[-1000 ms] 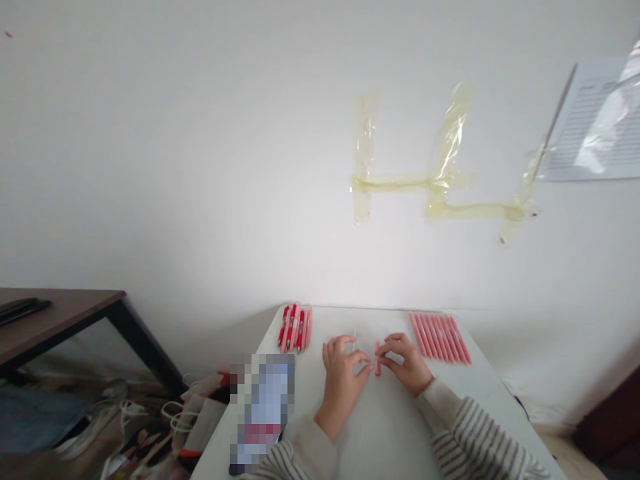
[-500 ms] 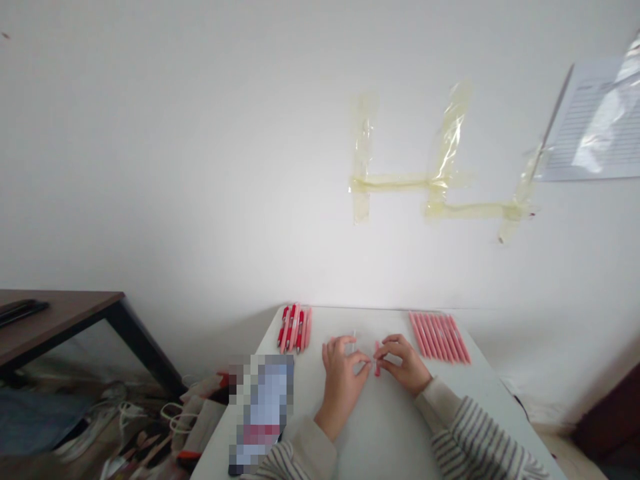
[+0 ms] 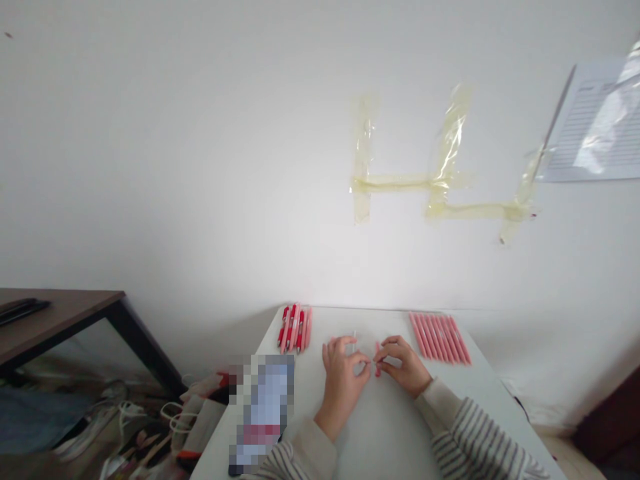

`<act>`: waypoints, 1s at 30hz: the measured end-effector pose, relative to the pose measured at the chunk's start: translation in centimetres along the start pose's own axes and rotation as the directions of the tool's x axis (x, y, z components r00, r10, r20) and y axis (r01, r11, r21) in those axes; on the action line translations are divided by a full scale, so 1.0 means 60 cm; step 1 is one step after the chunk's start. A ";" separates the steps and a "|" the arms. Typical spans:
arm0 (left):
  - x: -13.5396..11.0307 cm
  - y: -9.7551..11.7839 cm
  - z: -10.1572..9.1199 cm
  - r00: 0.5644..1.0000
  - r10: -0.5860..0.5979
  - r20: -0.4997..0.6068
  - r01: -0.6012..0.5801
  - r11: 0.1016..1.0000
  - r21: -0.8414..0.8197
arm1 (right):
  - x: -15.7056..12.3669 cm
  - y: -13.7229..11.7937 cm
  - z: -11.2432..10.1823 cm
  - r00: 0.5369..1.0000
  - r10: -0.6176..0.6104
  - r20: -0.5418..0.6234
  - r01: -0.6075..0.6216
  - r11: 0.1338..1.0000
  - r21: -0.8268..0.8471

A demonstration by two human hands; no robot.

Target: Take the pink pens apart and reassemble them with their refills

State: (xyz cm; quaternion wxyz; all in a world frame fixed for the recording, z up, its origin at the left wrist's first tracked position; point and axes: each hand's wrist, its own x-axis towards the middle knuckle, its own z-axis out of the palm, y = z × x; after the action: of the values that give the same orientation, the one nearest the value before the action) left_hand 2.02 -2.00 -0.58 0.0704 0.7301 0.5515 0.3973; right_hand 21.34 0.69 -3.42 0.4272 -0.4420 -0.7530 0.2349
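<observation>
My left hand (image 3: 344, 375) is over the middle of the white table, thumb and index fingertips pinched together; what lies between them is too small to make out. A thin clear stick-like piece (image 3: 355, 341) shows by its upper fingers; whether it is held or lies on the table I cannot tell. My right hand (image 3: 406, 365) pinches a short pink pen part (image 3: 378, 372), partly covered by the fingers. Both sets of fingertips nearly meet. Right of them lies a neat row of pink pen barrels (image 3: 440, 338). Several pink and red pens (image 3: 295, 329) lie at the back left.
A blurred-out phone-like slab (image 3: 265, 413) lies on the left side of the white table (image 3: 390, 440). Behind is a wall with yellowed tape (image 3: 395, 182). A brown desk (image 3: 60, 320) stands at left, with cables and clutter (image 3: 135, 427) below.
Hardly anything differs. Both hands keep their place, fingertips close together, and the pink pen part tilts very slightly.
</observation>
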 end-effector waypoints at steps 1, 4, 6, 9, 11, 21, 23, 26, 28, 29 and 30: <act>0.000 0.000 0.000 1.000 -0.004 0.002 0.004 1.000 0.001 | 0.000 0.000 0.000 1.000 -0.003 0.002 0.003 1.000 -0.004; -0.001 0.000 0.002 1.000 -0.003 -0.001 0.003 1.000 0.012 | 0.000 0.001 0.000 1.000 -0.005 0.013 0.006 1.000 -0.017; -0.001 0.000 0.002 1.000 0.003 -0.008 -0.003 1.000 0.017 | 0.000 0.002 0.000 1.000 -0.008 0.026 0.008 1.000 -0.024; -0.001 0.001 0.003 1.000 0.004 -0.017 -0.004 1.000 0.016 | 0.000 0.001 0.001 0.999 -0.020 0.046 0.021 0.999 -0.026; 0.000 0.003 0.002 1.000 0.005 -0.024 -0.004 1.000 0.019 | 0.000 0.000 0.002 0.998 -0.032 0.050 0.033 0.999 -0.025; 0.001 0.010 -0.003 0.999 -0.002 -0.045 0.003 1.000 0.024 | -0.001 0.005 0.003 0.997 -0.078 0.024 0.079 0.995 -0.061; 0.002 0.009 -0.007 0.999 -0.021 -0.036 0.021 0.999 0.024 | -0.002 0.008 0.002 0.997 -0.076 -0.013 0.075 0.993 -0.087; 0.007 0.003 -0.018 0.998 -0.050 -0.036 0.052 0.997 0.054 | -0.002 0.014 -0.003 0.992 -0.064 -0.108 0.046 0.986 -0.162; 0.010 -0.002 -0.028 0.995 -0.081 -0.058 0.086 0.992 0.094 | -0.003 0.018 -0.007 0.987 -0.067 -0.144 0.031 0.970 -0.240; 0.012 -0.004 -0.033 0.991 -0.101 -0.083 0.111 0.986 0.121 | -0.003 0.020 -0.010 0.986 -0.070 -0.153 0.023 0.957 -0.288; 0.013 -0.007 -0.038 0.989 -0.113 -0.100 0.127 0.980 0.151 | -0.003 0.021 -0.013 0.985 -0.072 -0.155 0.016 0.941 -0.338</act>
State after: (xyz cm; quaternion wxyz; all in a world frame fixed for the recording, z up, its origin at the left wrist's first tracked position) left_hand 0.28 -1.92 1.14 0.0117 0.6800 0.6266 0.3805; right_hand 22.62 1.16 -4.04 0.4116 -0.5093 -0.7537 0.0562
